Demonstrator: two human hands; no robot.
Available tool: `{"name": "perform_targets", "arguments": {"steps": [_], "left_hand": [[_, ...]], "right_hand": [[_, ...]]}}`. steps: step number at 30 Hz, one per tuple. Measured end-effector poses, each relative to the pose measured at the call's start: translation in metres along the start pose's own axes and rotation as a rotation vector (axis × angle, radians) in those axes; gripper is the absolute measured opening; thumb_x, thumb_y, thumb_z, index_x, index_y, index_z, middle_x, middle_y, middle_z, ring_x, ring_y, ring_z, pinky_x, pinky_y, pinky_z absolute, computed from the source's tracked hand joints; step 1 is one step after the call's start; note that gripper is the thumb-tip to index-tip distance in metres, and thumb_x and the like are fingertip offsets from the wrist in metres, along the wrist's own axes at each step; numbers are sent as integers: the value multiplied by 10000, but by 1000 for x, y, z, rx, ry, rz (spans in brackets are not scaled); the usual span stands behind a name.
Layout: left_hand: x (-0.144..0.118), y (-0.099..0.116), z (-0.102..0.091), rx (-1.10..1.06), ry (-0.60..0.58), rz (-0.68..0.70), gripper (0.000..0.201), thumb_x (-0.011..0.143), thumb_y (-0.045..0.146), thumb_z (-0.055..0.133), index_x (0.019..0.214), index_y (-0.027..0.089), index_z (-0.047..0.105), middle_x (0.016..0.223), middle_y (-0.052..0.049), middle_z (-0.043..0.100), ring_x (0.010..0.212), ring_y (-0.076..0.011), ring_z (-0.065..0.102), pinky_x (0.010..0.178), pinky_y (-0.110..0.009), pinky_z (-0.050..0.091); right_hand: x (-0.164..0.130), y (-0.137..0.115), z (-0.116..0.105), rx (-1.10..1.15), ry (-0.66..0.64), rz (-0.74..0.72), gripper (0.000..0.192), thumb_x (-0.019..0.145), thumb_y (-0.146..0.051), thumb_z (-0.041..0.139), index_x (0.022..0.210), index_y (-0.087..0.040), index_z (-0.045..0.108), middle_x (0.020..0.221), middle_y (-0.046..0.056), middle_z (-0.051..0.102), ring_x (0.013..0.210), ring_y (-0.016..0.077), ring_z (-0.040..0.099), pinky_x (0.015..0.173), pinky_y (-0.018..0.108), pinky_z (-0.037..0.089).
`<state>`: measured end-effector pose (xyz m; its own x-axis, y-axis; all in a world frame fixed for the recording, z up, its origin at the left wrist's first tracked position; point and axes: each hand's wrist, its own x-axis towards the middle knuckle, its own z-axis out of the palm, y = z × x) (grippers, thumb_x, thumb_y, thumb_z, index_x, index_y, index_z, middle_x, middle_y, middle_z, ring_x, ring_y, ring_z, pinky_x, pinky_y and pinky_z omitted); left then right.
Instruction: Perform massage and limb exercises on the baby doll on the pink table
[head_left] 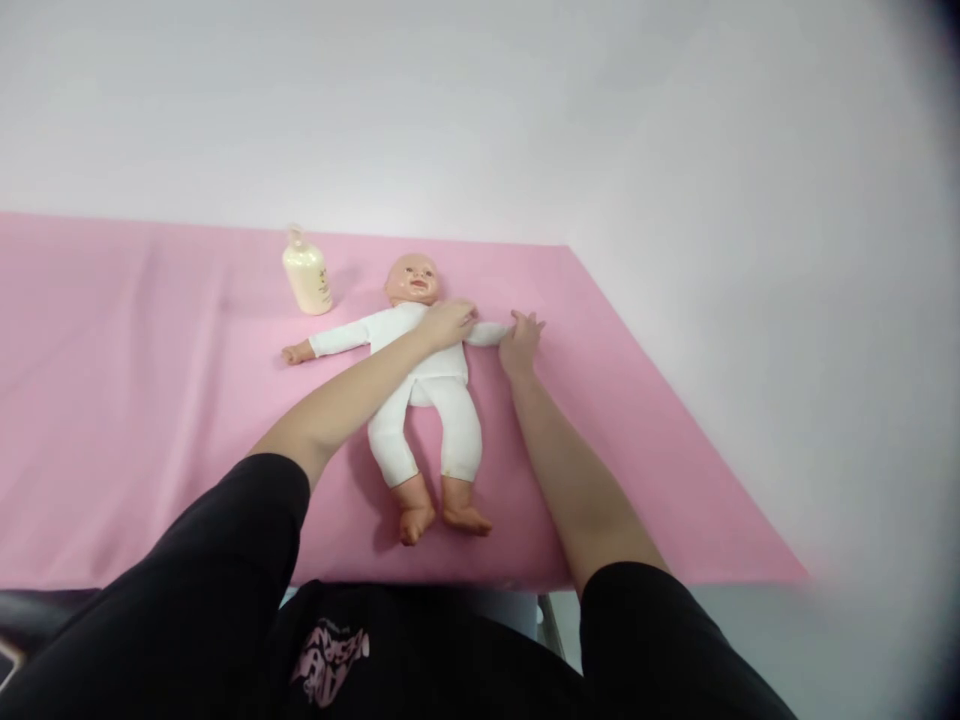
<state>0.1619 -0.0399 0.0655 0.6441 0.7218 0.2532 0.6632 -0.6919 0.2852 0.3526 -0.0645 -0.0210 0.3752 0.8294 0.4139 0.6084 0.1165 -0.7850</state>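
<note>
A baby doll with a hard head and a white cloth body lies face up, arms spread and feet towards me. My left hand reaches across its chest, fingers curled at the shoulder on the right side of the view. Farther right, my right hand grips the end of that same doll arm, with some fingertips sticking out. It hides the doll's hand there. The doll's other arm stretches out to the left, untouched.
A pump bottle of pale yellow liquid stands left of the doll's head. Pink sheeting covers the table, with creases on the left. A white wall rises behind, and the table's right edge runs diagonally.
</note>
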Motion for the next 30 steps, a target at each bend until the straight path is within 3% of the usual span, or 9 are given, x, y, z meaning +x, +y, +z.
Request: {"name": "perform_targets", "arguments": {"steps": [5,7,9,12,15,19,23,27,30], "left_hand": [[-84,-46,-14,-16,159,-60,400,993,247,451,1344,126,601,1435,-148,625,1368,-268,541,1190,-403,381],[-116,-64,-19,9,169,-162,482,1029,316,400,1462,132,505,1551,-151,528,1419,-294,490,1193,-441,365],[-147,-82,-25,90,142,-283,492,1036,336,367,1451,114,511,1506,-180,564,1375,-326,519,1184,-477,347],[-188,-106,-37,240,126,-393,519,962,319,486,1454,154,516,1531,-169,542,1371,-381,499,1174,-521,304],[-216,-124,-50,274,140,-599,510,936,352,530,1405,153,541,1439,-194,597,1304,-407,536,1134,-529,326],[-227,-138,-60,83,261,-746,426,856,426,696,1205,201,600,1246,-152,668,1203,-376,595,1053,-491,430],[-216,-145,-53,-508,603,-726,528,738,276,820,1183,235,539,1025,-32,640,878,-209,680,769,-320,570],[-208,-146,-45,-910,815,-738,312,860,242,700,1112,232,516,968,-12,607,755,-133,673,718,-292,602],[-210,-141,-43,-843,857,-647,179,974,307,569,1132,247,511,1093,-58,622,919,-168,691,825,-335,617]], "right_hand": [[2,1,2,-67,18,60,403,989,-352,346,1231,-194,627,1524,193,508,1574,343,273,1230,765,114],[3,3,3,-97,6,71,420,983,-309,331,1249,-173,626,1548,207,486,1586,352,242,1229,756,137],[4,6,3,-132,-1,77,441,974,-272,321,1270,-146,623,1581,222,450,1597,369,207,1229,746,146],[4,8,5,-164,7,67,458,972,-252,308,1288,-131,616,1600,231,423,1602,390,184,1222,757,120],[2,5,6,-182,21,49,458,973,-241,296,1308,-138,591,1627,234,388,1614,388,162,1209,785,93],[-4,-16,0,-169,13,-71,454,995,-293,315,1359,-167,557,1692,194,298,1637,371,84,1223,777,65],[-15,-61,-6,-23,-61,-302,430,1013,-373,407,1377,-200,558,1684,146,339,1640,326,118,1287,677,118],[-26,-121,10,120,-323,-543,436,1020,-319,435,1422,-192,546,1607,130,475,1545,286,371,1327,548,199],[-36,-162,38,102,-577,-678,507,975,-283,531,1479,-234,510,1579,94,508,1531,274,397,1324,517,255]]}}
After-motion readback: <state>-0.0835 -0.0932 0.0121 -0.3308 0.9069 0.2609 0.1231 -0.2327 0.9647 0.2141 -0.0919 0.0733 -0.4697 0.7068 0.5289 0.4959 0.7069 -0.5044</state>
